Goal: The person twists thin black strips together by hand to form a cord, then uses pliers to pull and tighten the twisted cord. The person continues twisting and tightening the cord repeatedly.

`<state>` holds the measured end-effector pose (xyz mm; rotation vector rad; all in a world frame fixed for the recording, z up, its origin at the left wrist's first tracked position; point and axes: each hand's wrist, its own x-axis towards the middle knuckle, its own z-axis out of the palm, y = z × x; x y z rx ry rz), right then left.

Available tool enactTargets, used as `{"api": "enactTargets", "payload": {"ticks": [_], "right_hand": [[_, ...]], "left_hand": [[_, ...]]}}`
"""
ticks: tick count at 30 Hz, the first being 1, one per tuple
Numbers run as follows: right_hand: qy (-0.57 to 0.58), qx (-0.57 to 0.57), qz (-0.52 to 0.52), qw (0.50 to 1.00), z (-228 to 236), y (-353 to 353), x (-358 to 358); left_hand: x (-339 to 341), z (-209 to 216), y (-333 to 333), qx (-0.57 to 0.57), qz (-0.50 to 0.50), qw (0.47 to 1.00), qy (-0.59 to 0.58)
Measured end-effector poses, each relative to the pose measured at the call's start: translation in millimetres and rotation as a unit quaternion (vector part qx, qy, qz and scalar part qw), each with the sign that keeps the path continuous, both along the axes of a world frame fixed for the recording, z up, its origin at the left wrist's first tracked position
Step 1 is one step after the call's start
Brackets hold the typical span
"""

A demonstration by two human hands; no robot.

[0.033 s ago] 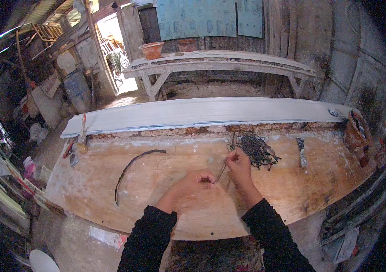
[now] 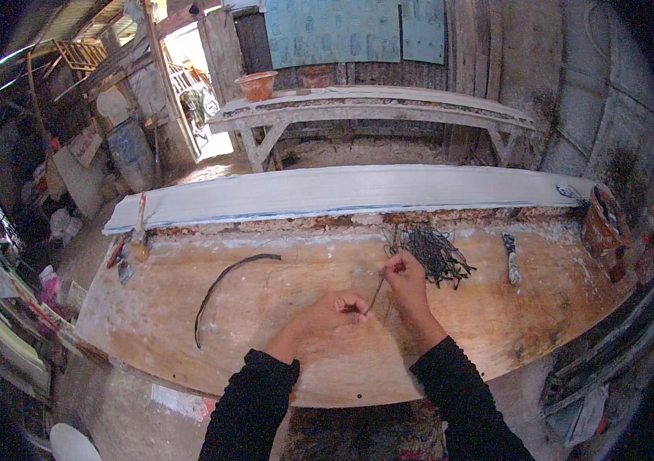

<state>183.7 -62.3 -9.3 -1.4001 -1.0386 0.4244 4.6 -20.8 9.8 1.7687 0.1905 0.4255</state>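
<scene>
Strand, thin and dark, looks light and springy; best pinched near each end | your left hand and right hand: fingers closed, pinching it | it spans the gap between your fingers; tangled dark pile lies just beyond your right fingers

A thin, dark strand spans the short gap between left grip and right grip, nearly straight, slanting up to the right over the wooden surface; its ends are hidden at the fingertips.
</scene>
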Motion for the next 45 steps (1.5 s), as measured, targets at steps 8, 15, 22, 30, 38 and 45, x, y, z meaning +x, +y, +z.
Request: {"api": "enactTargets", "payload": {"ticks": [8, 15, 22, 30, 38, 45], "right_hand": [[-0.009, -0.02, 0.006, 1.0, 14, 0, -6], [-0.08, 0.022, -0.039, 0.996, 17, -2, -7], [-0.071, 0.02, -0.026, 0.997, 10, 0, 2], [0.169, -0.111, 0.366, 0.908, 37, -30, -47], [0.163, -0.09, 0.402, 0.897, 50, -35, -49], [0.104, -0.12, 0.31, 0.937, 50, -32, -46]], "left_hand": [[0, 5, 7, -0.037, 0.002, 0.999, 0.017], [-2, 6, 6, -0.022, 0.042, 0.999, 0.025], [-4, 6, 26, -0.084, 0.302, 0.95, 0.002], [-15, -13, 56, -0.09, 0.466, 0.878, -0.06], [-17, -17, 57, -0.029, 0.468, 0.883, -0.008], [-14, -35, 56, -0.181, 0.388, 0.899, -0.089]]}}
